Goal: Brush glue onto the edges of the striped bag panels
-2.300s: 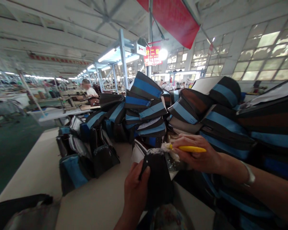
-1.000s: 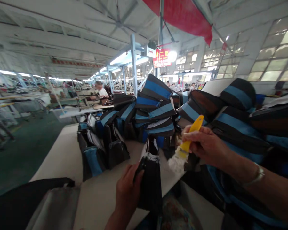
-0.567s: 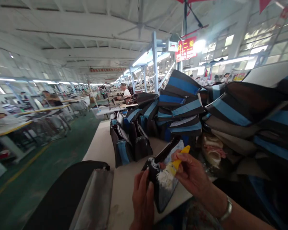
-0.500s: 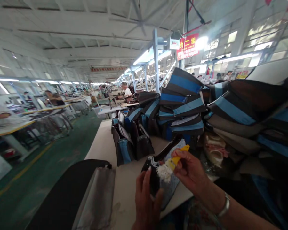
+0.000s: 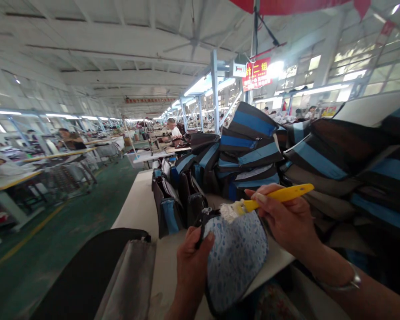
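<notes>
Precariously, a black-rimmed bag [image 5: 235,262] with a blue patterned lining is held over a white surface [image 5: 135,213], the lining facing up. Its black rim is pinched in the left hand [image 5: 193,266], the fingers closed narrowly around that one edge, so the bag's weight hangs from a small grip. If that pinch were to loosen, the bag could slip and drop onto the surface, or past its near edge. A yellow-handled brush [image 5: 280,198] is gripped firmly in the right hand [image 5: 286,218], its white bristles [image 5: 229,213] pressed at or just beside the rim; whether they actually touch is hidden. A slip of the brush could smear or snag the pale lining, and loose bristles could be left behind. Close on the right, a tall stack of black-and-blue bags [image 5: 250,142] leans near the right forearm [image 5: 340,284] — a careless sweep of that arm could topple it. More bags [image 5: 168,209] stand farther along the surface, so a fall could spread.
</notes>
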Demonstrator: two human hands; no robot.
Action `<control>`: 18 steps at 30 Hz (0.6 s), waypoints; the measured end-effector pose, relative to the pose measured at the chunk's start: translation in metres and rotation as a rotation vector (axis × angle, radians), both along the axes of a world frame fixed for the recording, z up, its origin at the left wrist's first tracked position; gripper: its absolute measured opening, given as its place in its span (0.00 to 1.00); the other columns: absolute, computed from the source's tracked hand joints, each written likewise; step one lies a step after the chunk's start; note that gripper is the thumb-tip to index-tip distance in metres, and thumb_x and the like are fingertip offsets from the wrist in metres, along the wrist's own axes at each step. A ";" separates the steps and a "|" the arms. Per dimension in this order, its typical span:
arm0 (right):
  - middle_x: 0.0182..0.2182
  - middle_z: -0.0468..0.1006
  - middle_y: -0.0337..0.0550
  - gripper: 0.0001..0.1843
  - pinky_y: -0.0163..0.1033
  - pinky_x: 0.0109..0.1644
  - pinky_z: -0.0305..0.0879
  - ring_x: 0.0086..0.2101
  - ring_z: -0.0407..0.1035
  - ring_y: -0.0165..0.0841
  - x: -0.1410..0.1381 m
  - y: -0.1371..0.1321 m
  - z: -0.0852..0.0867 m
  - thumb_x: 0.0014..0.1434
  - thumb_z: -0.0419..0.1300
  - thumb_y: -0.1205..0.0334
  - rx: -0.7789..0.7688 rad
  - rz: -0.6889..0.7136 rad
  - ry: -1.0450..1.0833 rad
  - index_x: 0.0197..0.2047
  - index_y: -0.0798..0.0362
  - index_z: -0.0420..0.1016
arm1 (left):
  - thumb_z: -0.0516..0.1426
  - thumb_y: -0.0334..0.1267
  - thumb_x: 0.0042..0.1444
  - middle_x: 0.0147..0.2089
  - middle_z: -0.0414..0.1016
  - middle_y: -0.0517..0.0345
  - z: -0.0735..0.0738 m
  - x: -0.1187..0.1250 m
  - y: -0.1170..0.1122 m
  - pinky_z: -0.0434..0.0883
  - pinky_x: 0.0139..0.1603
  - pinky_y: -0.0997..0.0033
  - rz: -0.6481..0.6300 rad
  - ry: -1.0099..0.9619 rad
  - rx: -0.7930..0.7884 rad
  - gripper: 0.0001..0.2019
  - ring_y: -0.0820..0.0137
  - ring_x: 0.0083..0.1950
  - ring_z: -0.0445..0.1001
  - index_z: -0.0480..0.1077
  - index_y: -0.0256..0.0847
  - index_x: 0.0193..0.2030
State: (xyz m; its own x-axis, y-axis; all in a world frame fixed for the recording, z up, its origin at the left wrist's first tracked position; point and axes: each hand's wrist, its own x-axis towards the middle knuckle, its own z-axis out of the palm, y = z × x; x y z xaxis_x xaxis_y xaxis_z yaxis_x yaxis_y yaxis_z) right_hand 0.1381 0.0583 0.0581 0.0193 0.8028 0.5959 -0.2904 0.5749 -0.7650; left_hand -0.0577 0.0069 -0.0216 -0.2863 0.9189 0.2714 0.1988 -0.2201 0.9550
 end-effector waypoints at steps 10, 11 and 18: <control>0.30 0.75 0.36 0.06 0.51 0.59 0.64 0.30 0.70 0.31 -0.017 0.014 0.009 0.62 0.56 0.72 0.697 -0.170 -0.591 0.38 0.52 0.70 | 0.62 0.47 0.52 0.34 0.69 0.59 0.003 0.001 -0.006 0.66 0.37 0.74 -0.022 -0.096 -0.046 0.12 0.70 0.36 0.68 0.74 0.39 0.29; 0.30 0.75 0.36 0.06 0.50 0.59 0.64 0.31 0.70 0.30 -0.017 0.013 0.010 0.63 0.56 0.72 0.680 -0.157 -0.565 0.39 0.52 0.70 | 0.62 0.47 0.52 0.34 0.69 0.59 0.003 0.000 -0.007 0.66 0.37 0.74 -0.018 -0.105 -0.048 0.13 0.70 0.35 0.68 0.75 0.39 0.30; 0.30 0.75 0.37 0.05 0.51 0.57 0.65 0.29 0.68 0.31 -0.023 0.007 -0.002 0.62 0.57 0.71 0.758 -0.122 -0.650 0.40 0.52 0.69 | 0.63 0.51 0.49 0.32 0.72 0.59 0.007 0.003 -0.012 0.68 0.36 0.74 0.016 -0.165 -0.067 0.16 0.69 0.35 0.71 0.75 0.38 0.31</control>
